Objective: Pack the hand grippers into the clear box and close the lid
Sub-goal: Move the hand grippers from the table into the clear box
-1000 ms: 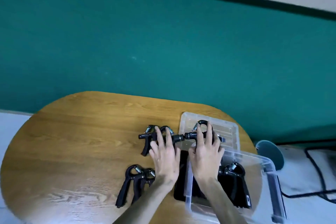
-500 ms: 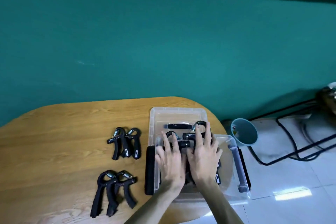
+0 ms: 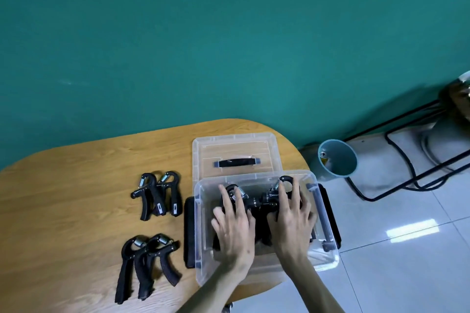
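The clear box [image 3: 201, 213] stands open at the right end of the wooden table [image 3: 76, 211]. Both my hands are inside it. My left hand [image 3: 235, 229] lies over a black hand gripper [image 3: 235, 190] whose spring shows past my fingers. My right hand [image 3: 292, 218] covers another hand gripper [image 3: 284, 181] beside it. Their adjusting knobs meet between my hands. More black shapes lie under my palms, partly hidden. The clear lid [image 3: 236, 145] with a black handle lies flat behind the box. Two pairs of hand grippers rest on the table to the left, one pair farther back [image 3: 157, 195], one nearer [image 3: 145, 262].
The box's right side hangs past the table's rounded edge, over a white tiled floor. A teal bin [image 3: 337, 157] stands on the floor to the right, with black cables and a metal frame [image 3: 407, 168] beyond it. A teal wall runs behind the table.
My hands carried two hand grippers from above the lid and the table down into the box. The head camera swung right, so the table shifted left in view.
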The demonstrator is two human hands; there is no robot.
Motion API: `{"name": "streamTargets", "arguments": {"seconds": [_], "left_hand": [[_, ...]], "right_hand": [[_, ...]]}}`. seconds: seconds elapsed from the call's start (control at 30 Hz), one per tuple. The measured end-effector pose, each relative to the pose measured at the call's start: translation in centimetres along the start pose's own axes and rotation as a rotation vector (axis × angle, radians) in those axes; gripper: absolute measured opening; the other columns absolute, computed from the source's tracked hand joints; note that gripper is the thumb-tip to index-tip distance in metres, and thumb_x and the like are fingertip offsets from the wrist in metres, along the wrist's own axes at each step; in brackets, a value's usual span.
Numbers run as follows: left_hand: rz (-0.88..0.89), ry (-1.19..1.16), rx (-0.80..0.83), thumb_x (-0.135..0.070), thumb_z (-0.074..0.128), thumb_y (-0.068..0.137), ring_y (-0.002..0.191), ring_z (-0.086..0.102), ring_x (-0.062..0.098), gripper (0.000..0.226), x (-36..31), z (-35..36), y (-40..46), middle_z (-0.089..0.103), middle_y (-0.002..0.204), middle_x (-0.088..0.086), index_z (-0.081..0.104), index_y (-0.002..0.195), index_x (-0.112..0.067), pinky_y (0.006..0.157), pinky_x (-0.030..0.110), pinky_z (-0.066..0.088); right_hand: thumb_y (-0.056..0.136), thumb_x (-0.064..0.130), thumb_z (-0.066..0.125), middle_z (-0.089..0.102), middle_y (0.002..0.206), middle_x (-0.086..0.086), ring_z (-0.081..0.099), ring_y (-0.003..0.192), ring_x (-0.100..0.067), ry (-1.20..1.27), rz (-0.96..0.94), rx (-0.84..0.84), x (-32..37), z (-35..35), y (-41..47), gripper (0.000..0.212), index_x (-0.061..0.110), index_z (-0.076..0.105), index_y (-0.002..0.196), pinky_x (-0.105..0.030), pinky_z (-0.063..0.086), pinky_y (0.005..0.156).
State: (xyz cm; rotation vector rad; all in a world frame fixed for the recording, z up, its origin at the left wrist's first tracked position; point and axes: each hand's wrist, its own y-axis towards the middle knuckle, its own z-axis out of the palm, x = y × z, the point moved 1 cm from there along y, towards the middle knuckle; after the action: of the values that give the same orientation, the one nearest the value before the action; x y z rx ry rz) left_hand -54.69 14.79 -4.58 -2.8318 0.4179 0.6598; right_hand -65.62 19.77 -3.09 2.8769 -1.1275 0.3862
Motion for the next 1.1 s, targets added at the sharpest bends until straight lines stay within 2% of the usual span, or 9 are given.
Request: {"name": "streamTargets", "arguments": {"seconds": [0.3, 0.5, 0.67, 0.8, 0.93, 1.1], "left_hand": [[-0.087, 0.083, 0.033, -0.022, 0.073, 0.085, 0.083, 0.042, 0.029, 0.068, 1.7, 2.9, 0.5, 0.026, 0.161, 0.022, 0.046, 0.147, -0.011, 0.068, 0.043, 0.040], [-0.127, 0.118, 0.059, -0.023, 0.072, 0.087, 0.084, 0.042, 0.029, 0.068, 2.4, 4.3, 0.8, 0.024, 0.161, 0.023, 0.045, 0.148, -0.012, 0.070, 0.043, 0.039], [-0.141, 0.164, 0.069, -0.025, 0.069, 0.088, 0.085, 0.044, 0.031, 0.069, 2.5, 4.9, 1.1, 0.020, 0.162, 0.023, 0.042, 0.150, -0.012, 0.070, 0.045, 0.041], [-0.152, 0.200, 0.085, -0.022, 0.070, 0.086, 0.085, 0.044, 0.033, 0.070, 2.1, 5.0, 1.2, 0.021, 0.161, 0.026, 0.043, 0.149, -0.012, 0.070, 0.045, 0.039], [-0.159, 0.216, 0.090, -0.021, 0.066, 0.089, 0.088, 0.040, 0.031, 0.070, 1.8, 5.0, 1.1, 0.014, 0.163, 0.026, 0.037, 0.152, -0.013, 0.073, 0.043, 0.033], [-0.167, 0.200, 0.095, -0.020, 0.065, 0.089, 0.089, 0.044, 0.032, 0.070, 1.8, 4.9, 1.1, 0.011, 0.163, 0.026, 0.036, 0.152, -0.014, 0.074, 0.045, 0.037]], "right_hand": [[0.068, 0.017, 0.077, 0.032, 0.162, -0.010, 0.049, 0.117, -0.038, 0.050, -0.038, 0.098, -2.3, 2.6, 0.4, 0.082, 0.020, 0.048, 0.145, -0.051, 0.045, 0.079], [0.075, 0.018, 0.076, 0.025, 0.165, -0.008, 0.047, 0.122, -0.040, 0.094, -0.105, 0.170, -3.4, 4.5, 0.9, 0.084, 0.022, 0.039, 0.150, -0.054, 0.051, 0.081], [0.081, 0.021, 0.073, 0.018, 0.167, -0.009, 0.044, 0.125, -0.041, 0.058, -0.127, 0.214, -3.4, 5.8, 1.2, 0.083, 0.023, 0.033, 0.154, -0.055, 0.047, 0.086], [0.082, 0.020, 0.071, 0.020, 0.166, -0.014, 0.045, 0.125, -0.043, 0.039, -0.142, 0.220, -3.4, 6.6, 1.2, 0.084, 0.019, 0.031, 0.155, -0.056, 0.046, 0.087], [0.079, 0.020, 0.075, 0.024, 0.164, -0.017, 0.048, 0.122, -0.044, 0.020, -0.153, 0.216, -3.6, 7.0, 1.1, 0.085, 0.016, 0.034, 0.154, -0.055, 0.047, 0.084], [0.081, 0.017, 0.073, 0.019, 0.165, -0.017, 0.046, 0.127, -0.044, -0.015, -0.161, 0.201, -3.5, 7.3, 1.2, 0.084, 0.015, 0.031, 0.155, -0.055, 0.047, 0.089]]}}
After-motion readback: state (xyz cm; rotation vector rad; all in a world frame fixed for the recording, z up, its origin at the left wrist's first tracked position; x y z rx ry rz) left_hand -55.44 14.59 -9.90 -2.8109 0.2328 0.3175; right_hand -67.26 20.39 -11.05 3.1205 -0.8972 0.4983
